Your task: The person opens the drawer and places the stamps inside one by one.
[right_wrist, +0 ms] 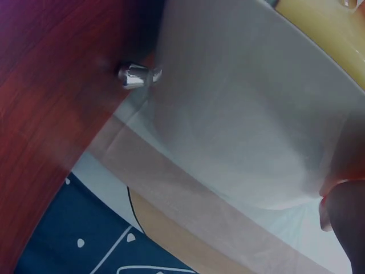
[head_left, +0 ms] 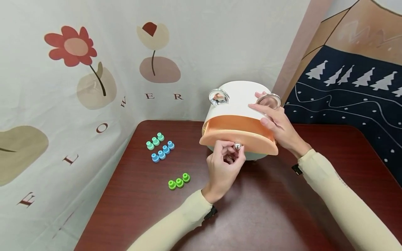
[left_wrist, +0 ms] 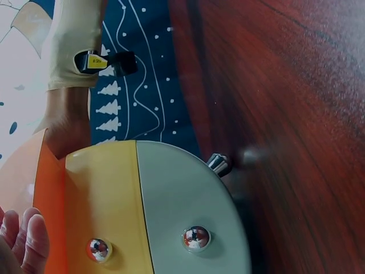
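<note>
A rounded cabinet with a white top [head_left: 240,94] and two shiny rings stands at the table's back. Its orange top drawer [head_left: 251,141] is pulled partly out. My left hand [head_left: 224,167] pinches the drawer's silver knob [head_left: 237,145] between thumb and fingers. My right hand [head_left: 281,127] rests on the cabinet's top right side by the right ring [head_left: 269,101], fingers spread. In the left wrist view, a yellow drawer [left_wrist: 102,200] and a grey-green drawer [left_wrist: 182,194] are closed below the orange one. The right wrist view shows the cabinet's side [right_wrist: 239,108] and a silver foot [right_wrist: 137,75].
On the brown table [head_left: 132,216], left of the cabinet, stand small pegs in rows: teal pegs [head_left: 155,141], blue pegs [head_left: 161,154] and green pegs [head_left: 179,182]. A printed cloth [head_left: 194,42] hangs behind, and a dark blue patterned cloth [head_left: 351,94] is at the right.
</note>
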A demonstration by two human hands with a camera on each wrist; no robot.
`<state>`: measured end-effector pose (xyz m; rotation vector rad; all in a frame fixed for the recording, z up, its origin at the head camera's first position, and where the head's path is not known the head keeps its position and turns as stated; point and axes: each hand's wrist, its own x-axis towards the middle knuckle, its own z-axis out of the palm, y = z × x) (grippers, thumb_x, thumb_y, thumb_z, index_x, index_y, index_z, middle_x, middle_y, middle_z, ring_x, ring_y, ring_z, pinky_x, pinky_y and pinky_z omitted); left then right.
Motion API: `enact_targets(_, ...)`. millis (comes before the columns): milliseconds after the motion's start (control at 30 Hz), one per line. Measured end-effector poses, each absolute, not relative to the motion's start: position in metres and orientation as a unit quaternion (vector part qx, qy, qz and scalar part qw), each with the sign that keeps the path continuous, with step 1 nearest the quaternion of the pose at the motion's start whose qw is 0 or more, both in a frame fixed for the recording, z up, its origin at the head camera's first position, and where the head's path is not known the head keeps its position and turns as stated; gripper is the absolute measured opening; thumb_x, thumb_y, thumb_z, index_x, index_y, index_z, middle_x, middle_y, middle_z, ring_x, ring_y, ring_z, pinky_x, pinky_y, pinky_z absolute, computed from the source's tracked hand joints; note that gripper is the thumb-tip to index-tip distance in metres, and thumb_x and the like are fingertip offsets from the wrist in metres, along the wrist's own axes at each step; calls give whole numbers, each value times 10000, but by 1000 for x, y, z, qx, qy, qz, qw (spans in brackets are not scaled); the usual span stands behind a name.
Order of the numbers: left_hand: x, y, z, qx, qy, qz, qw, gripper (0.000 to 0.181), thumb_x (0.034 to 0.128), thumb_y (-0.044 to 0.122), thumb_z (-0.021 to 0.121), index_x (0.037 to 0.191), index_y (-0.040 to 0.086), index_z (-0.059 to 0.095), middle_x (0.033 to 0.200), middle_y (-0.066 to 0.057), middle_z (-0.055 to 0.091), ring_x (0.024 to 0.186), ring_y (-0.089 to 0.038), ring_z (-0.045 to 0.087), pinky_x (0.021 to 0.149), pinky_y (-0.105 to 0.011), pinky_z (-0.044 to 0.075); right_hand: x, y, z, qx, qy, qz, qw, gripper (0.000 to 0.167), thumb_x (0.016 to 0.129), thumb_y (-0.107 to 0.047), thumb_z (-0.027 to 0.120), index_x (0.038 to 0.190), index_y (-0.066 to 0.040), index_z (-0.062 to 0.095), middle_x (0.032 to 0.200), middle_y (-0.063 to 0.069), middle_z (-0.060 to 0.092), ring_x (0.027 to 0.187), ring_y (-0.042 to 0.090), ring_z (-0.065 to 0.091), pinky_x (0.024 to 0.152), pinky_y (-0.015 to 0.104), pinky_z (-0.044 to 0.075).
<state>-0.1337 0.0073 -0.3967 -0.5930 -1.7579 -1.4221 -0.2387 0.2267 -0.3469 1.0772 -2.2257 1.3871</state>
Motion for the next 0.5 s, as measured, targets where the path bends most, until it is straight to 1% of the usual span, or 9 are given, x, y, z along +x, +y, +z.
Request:
enact_targets(100, -132, 6, -397, -237, -688, -561, 394, 277, 890, -64, 805, 1047, 6, 588, 736, -41, 700, 581, -106, 655, 507, -201, 532, -239, 226, -347, 387, -779, 470, 148, 471, 1096, -257, 547, 1528, -94, 639, 1757, 53, 338, 1638, 269, 227, 1259, 644, 77)
enact_targets(200, -130, 5, -398, -238, -688, -563, 391, 275, 893, -69, 800, 1056, 10, 594, 740, -43, 699, 588, -111, 661, 499, -213, 536, -238, 227, -348, 382, -784, 464, 153, 492, 1085, -231, 541, 1558, -114, 610, 1760, 35, 333, 1630, 260, 239, 1255, 633, 97)
enact_targets(233, -129, 5, -398, -239, -687, -564, 390, 275, 892, -73, 798, 1054, 8, 591, 741, -45, 698, 589, -112, 662, 497, -213, 536, -237, 228, -348, 376, -784, 469, 154, 511, 1070, -201, 545, 1571, -114, 590, 1758, 34, 340, 1613, 256, 270, 1257, 630, 132)
enact_targets(267, -128, 5, -398, -240, -687, -565, 389, 275, 891, -76, 797, 1052, 7, 590, 740, -46, 696, 590, -113, 662, 495, -213, 535, -236, 229, -349, 368, -784, 474, 161, 544, 1054, -177, 555, 1595, -119, 558, 1735, 45, 380, 1585, 256, 309, 1256, 621, 148)
enact_targets(367, -125, 5, -399, -244, -686, -565, 388, 279, 890, -81, 795, 1056, 8, 590, 745, -47, 694, 597, -113, 668, 497, -205, 535, -233, 231, -348, 338, -776, 503, 172, 688, 1015, -129, 598, 1671, -114, 391, 1716, 62, 403, 1537, 243, 339, 1281, 563, 161)
enact_targets(467, -122, 5, -399, -244, -687, -564, 388, 281, 888, -83, 795, 1057, 10, 591, 750, -47, 698, 599, -111, 674, 499, -201, 535, -232, 232, -348, 318, -768, 528, 174, 842, 974, -105, 646, 1706, -155, 234, 1703, 72, 409, 1523, 235, 350, 1301, 470, 119)
enact_targets(500, -120, 5, -400, -243, -688, -564, 387, 281, 889, -83, 795, 1058, 11, 591, 752, -46, 700, 600, -110, 675, 500, -199, 535, -233, 233, -348, 313, -768, 533, 170, 878, 958, -99, 659, 1705, -170, 204, 1722, 63, 385, 1532, 226, 345, 1304, 440, 109)
